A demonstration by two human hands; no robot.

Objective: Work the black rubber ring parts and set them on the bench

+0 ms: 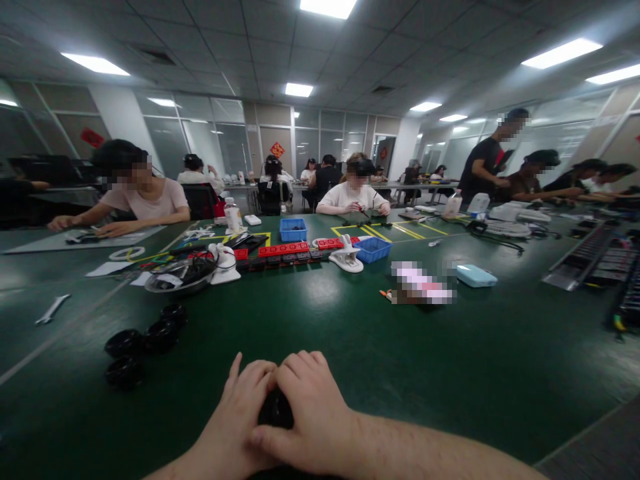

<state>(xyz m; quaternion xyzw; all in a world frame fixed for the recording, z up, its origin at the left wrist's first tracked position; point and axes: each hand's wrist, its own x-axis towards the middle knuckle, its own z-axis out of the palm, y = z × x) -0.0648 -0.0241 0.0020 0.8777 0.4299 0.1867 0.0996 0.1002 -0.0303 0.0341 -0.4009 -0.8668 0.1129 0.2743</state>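
Hands of ours, both of them, close around a black part [277,408] at the near middle of the green table [400,380]. Our left hand [244,408] cups its left side, with one outer finger lifted away; our right hand [314,410] curls over from the right, its thumb laid across the near side toward the left hand. The two press together at the far side, so only a dark patch shows between them. Whether the part rests on the table or is raised, we cannot tell.

To the left lie four black round pieces [161,335], well apart from our grip, and farther left a wrench [53,310].

To handle the part well, we judge that even pressure from both palms matters most, since its dark surface looks smooth and may slip. We do best with level wrists, and with the right thumb eased aside enough to let us see the part. Squeezing harder from one side could tilt it.
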